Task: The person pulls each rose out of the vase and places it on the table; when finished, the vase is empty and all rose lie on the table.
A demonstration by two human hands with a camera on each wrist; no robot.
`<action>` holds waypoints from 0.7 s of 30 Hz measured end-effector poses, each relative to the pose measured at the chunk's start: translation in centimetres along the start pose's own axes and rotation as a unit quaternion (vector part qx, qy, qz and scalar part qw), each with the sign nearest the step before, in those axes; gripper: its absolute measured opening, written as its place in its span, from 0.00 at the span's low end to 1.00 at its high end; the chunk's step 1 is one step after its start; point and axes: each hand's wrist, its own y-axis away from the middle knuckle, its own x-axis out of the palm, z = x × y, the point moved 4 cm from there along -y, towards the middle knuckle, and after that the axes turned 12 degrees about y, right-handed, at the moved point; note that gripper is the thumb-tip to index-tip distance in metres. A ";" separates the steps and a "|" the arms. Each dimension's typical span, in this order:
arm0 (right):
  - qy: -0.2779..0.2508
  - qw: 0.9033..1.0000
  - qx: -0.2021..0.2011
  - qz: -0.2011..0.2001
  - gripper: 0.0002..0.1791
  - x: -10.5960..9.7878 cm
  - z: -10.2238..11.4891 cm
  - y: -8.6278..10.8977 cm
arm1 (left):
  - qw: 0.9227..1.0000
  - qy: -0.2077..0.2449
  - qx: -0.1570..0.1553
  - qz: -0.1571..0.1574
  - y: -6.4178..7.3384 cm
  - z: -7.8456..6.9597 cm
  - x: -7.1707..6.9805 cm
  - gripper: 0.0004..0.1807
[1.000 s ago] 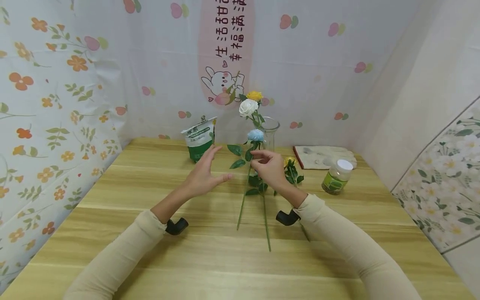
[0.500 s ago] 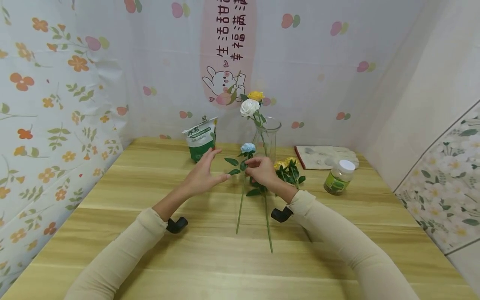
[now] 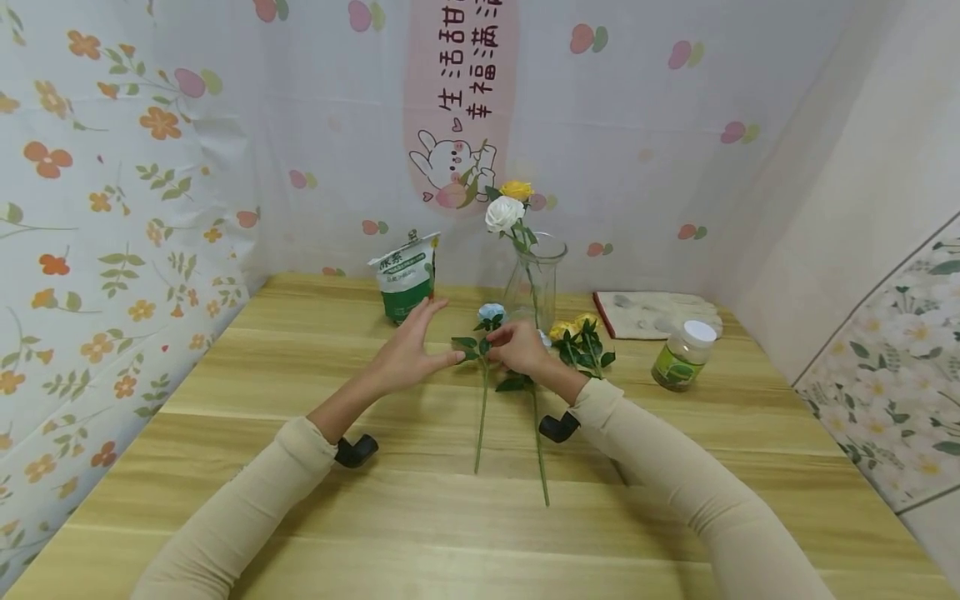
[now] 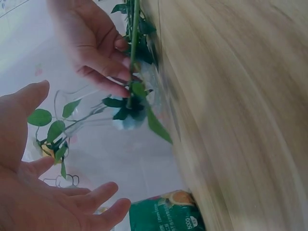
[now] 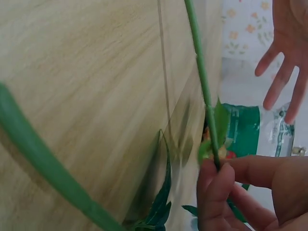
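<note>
My right hand pinches the green stem of a blue artificial rose just below its bloom, between thumb and fingertips. The stem slants toward me, close over the wooden table, with leaves spreading left. My left hand is held open to the left of the rose, fingers spread and holding nothing. Behind the right hand stands a clear glass vase with a white rose and a yellow rose in it. Another rose stem lies under the right hand, its bloom mostly hidden.
Yellow roses lie right of the vase. A green-and-white bag with a clip stands behind my left hand. At the right are a white-lidded jar and a pale work glove. Patterned cloth hangs behind the table.
My right hand has brought the blue rose down and left, away from the front of the vase toward the tabletop. The left hand has hardly moved.
</note>
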 end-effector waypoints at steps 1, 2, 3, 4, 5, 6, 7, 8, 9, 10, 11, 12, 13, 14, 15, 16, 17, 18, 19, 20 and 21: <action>0.007 1.000 0.002 0.005 0.14 0.0 0.0 0.0 | 1.000 -0.001 0.001 0.000 0.0 0.0 0.0 0.47; 0.012 1.000 0.003 0.009 0.14 0.0 -0.1 0.0 | 1.000 -0.002 0.000 0.000 -0.1 0.0 0.1 0.47; 0.017 1.000 0.006 0.014 0.14 0.0 -0.1 0.0 | 1.000 -0.003 -0.001 0.000 -0.1 0.0 0.1 0.47; 0.022 1.000 0.008 0.019 0.14 0.1 -0.1 0.0 | 1.000 -0.005 -0.003 0.001 -0.1 0.1 0.1 0.47; 0.026 0.999 0.010 0.023 0.14 0.1 -0.2 -0.1 | 1.000 -0.007 -0.004 0.003 -0.2 0.0 0.2 0.47; 0.031 0.999 0.011 0.025 0.14 0.2 -0.3 -0.1 | 1.000 -0.008 -0.004 0.005 -0.2 0.0 0.2 0.47; 0.036 0.999 0.011 0.027 0.14 0.3 -0.3 -0.2 | 1.000 -0.010 -0.005 0.006 -0.2 0.0 0.2 0.47; 0.039 0.999 0.011 0.026 0.14 0.3 -0.3 -0.3 | 1.000 -0.011 -0.005 0.007 -0.3 -0.1 0.2 0.47; 0.043 0.999 0.010 0.025 0.14 0.4 -0.4 -0.3 | 1.000 -0.012 -0.004 0.007 -0.3 -0.2 0.2 0.47; 0.047 0.999 0.009 0.023 0.13 0.4 -0.4 -0.4 | 1.000 -0.016 -0.002 0.008 -0.4 -0.2 0.2 0.47; 0.049 0.999 0.005 0.022 0.13 0.5 -0.4 -0.5 | 1.000 -0.019 0.000 0.007 -0.4 -0.3 0.2 0.47; 0.047 0.999 0.004 0.022 0.13 0.5 -0.4 -0.5 | 1.000 -0.021 0.001 0.006 -0.4 -0.4 0.2 0.47; 0.043 0.999 0.004 0.024 0.13 0.5 -0.3 -0.5 | 1.000 -0.025 0.002 0.004 -0.4 -0.4 0.2 0.47; 0.039 0.999 0.004 0.025 0.13 0.6 -0.3 -0.6 | 1.000 -0.029 0.003 0.003 -0.5 -0.5 0.2 0.47; 0.036 0.999 0.003 0.027 0.12 0.6 -0.3 -0.6 | 0.999 -0.032 0.004 0.001 -0.5 -0.5 0.2 0.47; 0.034 0.999 0.002 0.031 0.12 0.6 -0.3 -0.5 | 0.999 -0.034 0.004 0.001 -0.5 -0.6 0.2 0.47; 0.031 0.999 0.003 0.039 0.12 0.7 -0.3 -0.5 | 0.999 -0.035 0.003 0.001 -0.5 -0.6 0.2 0.47; 0.030 0.998 0.005 0.047 0.13 0.7 -0.3 -0.4 | 0.999 -0.038 0.002 0.002 -0.5 -0.6 0.2 0.47; 0.035 0.998 0.003 0.055 0.13 0.8 -0.3 -0.4 | 0.999 -0.039 0.001 0.003 -0.5 -0.7 0.2 0.47; 0.043 0.997 0.000 0.061 0.13 0.8 -0.3 -0.4 | 0.999 -0.041 0.000 0.005 -0.5 -0.7 0.3 0.47; 0.050 0.997 -0.003 0.067 0.13 0.8 -0.2 -0.4 | 0.999 -0.040 0.000 0.007 -0.5 -0.7 0.3 0.47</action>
